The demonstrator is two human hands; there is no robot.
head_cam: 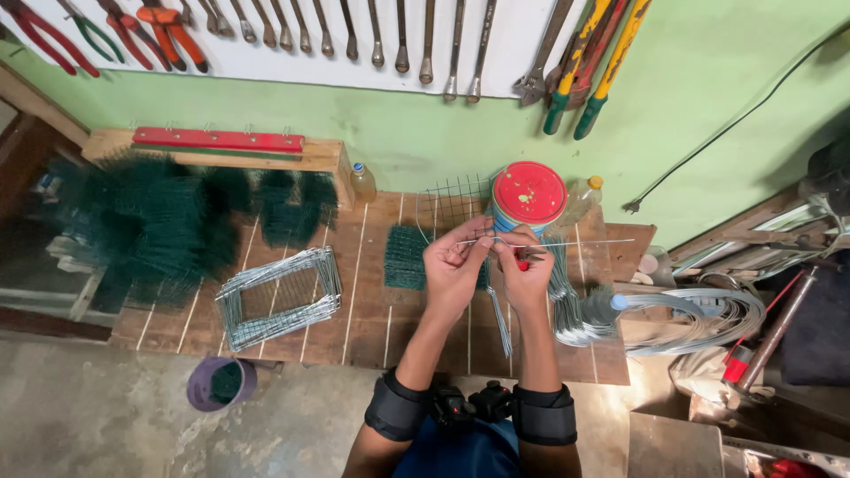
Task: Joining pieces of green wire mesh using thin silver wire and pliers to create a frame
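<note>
My left hand (pixel 453 264) and my right hand (pixel 526 270) meet over the wooden workbench (pixel 372 310), both pinching a thin straight metal wire (pixel 584 242) that runs sideways between them and sticks out to the right. A small red-handled tool (pixel 524 257) shows in my right hand. Just behind my hands stands a round tin with a red lid (pixel 529 194). A piece of wire mesh (pixel 453 202) leans behind it, and a dark green mesh patch (pixel 407 257) lies left of my hands.
A stack of bent rectangular wire frames (pixel 279 296) lies on the bench's left. Dark green mesh bundles (pixel 150 221) pile at far left. Wire coils (pixel 699 314) and cut wire bundles (pixel 567 305) sit right. Two plastic bottles (pixel 362 181) stand by the wall. Wrenches and pliers (pixel 372 35) hang above. A purple cup (pixel 221 382) is on the floor.
</note>
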